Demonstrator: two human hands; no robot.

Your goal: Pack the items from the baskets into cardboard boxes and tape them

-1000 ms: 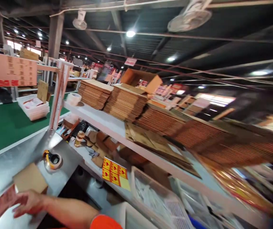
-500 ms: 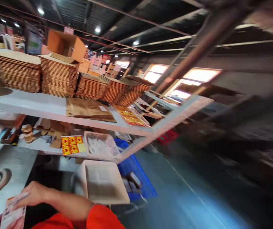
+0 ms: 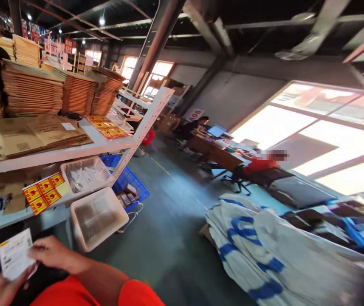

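Both my hands are at the lower left, holding one small white rectangular packet (image 3: 14, 253) with printed lettering and a yellow-orange mark at one corner. My left hand (image 3: 5, 287) grips it from below, the thumb lying along its lower edge. At its right edge, the fingers of my right hand (image 3: 52, 253) are closed on the packet. The printed face is turned up towards me; the text is too small to read. Just beyond, a sheet of red-and-yellow stickers (image 3: 44, 193) lies on the lower shelf, and a cream plastic basket (image 3: 100, 219) stands right of my hands.
Stacked flat cardboard (image 3: 32, 87) and brown paper envelopes (image 3: 35, 134) lie on the upper shelf (image 3: 111, 148). A white basket (image 3: 88, 174) sits below. A blue crate (image 3: 139, 187) is behind it. A white-and-blue woven sack (image 3: 248, 242) bulks at right. Two people sit at desks farther back.
The view has swung right, bringing the sack, desks and large window into sight. The packet is tilted up more, its printed face now clearer, with both hands on it.
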